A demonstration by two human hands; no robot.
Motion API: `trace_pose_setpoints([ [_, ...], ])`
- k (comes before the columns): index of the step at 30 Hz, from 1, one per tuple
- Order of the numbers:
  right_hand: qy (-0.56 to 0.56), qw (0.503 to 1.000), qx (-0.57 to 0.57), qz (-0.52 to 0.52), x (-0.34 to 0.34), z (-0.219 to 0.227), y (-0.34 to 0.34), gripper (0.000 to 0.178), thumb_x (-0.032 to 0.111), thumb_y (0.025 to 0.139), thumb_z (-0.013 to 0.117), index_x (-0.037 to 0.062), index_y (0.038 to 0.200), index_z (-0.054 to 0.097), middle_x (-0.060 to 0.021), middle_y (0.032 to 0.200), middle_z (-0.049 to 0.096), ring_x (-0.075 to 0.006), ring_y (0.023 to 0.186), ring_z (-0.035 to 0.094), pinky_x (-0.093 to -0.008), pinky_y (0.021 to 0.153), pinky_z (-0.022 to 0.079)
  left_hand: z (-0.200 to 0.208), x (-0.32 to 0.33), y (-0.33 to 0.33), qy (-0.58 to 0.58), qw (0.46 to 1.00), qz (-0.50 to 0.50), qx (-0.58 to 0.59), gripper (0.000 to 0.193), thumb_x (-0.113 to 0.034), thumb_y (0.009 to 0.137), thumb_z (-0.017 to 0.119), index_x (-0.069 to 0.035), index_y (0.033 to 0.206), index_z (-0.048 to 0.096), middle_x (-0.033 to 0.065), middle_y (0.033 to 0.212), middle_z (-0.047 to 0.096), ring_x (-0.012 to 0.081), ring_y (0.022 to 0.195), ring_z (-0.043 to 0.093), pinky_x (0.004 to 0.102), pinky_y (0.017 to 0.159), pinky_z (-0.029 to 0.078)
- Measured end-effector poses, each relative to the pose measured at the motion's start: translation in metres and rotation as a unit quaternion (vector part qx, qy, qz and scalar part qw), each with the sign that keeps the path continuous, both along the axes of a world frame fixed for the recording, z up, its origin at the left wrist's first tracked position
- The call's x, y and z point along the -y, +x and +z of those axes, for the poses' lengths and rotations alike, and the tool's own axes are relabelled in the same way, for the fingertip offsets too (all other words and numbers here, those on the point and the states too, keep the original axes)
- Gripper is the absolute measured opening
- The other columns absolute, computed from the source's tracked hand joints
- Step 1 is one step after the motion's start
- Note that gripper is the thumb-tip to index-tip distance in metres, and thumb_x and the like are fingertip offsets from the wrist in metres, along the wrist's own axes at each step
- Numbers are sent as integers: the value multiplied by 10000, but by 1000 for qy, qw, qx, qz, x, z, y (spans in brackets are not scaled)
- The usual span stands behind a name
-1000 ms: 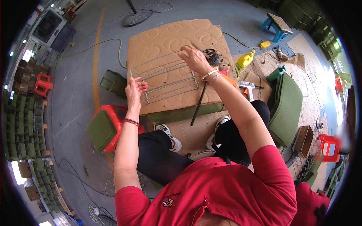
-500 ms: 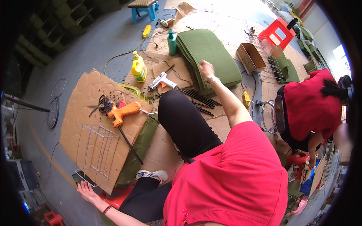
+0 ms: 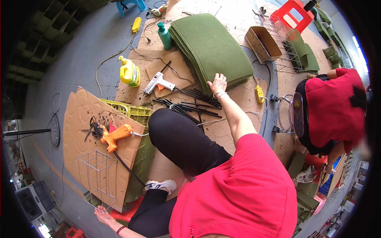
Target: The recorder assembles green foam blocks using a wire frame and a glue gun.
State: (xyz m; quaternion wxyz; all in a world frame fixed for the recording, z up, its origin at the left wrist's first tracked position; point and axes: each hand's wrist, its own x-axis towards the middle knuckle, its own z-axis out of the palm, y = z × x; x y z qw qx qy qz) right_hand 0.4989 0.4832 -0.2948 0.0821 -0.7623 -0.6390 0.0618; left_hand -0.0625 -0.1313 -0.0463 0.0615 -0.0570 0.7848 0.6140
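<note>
On the desk [image 3: 81,115], the wire frame [image 3: 99,171] is at the near edge, the glue gun [image 3: 115,137] behind it and the scissors [image 3: 89,129] left of the gun. Right of the desk, on floor cardboard [image 3: 234,113], are the jug [image 3: 129,73], a second gun [image 3: 158,83] and, before that gun, the sticks [image 3: 198,109]. Behind the sticks lies the felt stack [image 3: 212,45], the bottle [image 3: 164,36] at its left, the carton [image 3: 260,44] at its right.

green sheets [image 3: 214,47], silvery wire frame [image 3: 99,170], orange glue gun [image 3: 116,136], ring-patterned brown cardboard [image 3: 76,131], black sticks [image 3: 189,107], yellow bottle [image 3: 127,74], red shirt [image 3: 242,186]
</note>
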Motion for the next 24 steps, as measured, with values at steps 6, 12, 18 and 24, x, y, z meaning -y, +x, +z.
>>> trace_pose_setpoints([
  [6,41,998,34,25,-31,9,-3,473,352,718,751,70,1043,554,-129,1128,541,-295,1064,516,-384,869,472,-9,32,-8,83,995,44,24,435,-356,956,500,-18,1230,509,102,1113,590,203,1004,557,351,871,452],
  [12,104,987,41,117,-11,26,-5,458,314,756,694,92,1137,571,-122,1154,593,-279,1123,525,-398,888,471,-30,42,-11,106,991,75,43,382,-255,921,514,11,1195,518,211,1147,589,291,1018,595,394,848,501],
  [18,11,988,134,77,-2,-5,5,603,343,719,737,28,1172,492,-159,1089,550,-301,1035,535,-379,869,462,-15,-6,13,98,993,67,12,260,-241,929,546,-39,1089,578,119,874,655,184,738,638,294,653,527],
  [24,27,991,64,119,-18,-25,2,482,247,724,754,28,1058,486,-180,1057,565,-340,1022,555,-401,854,473,-1,-2,23,132,988,75,6,254,-250,948,530,-34,1071,581,97,861,656,165,736,636,275,643,523],
])
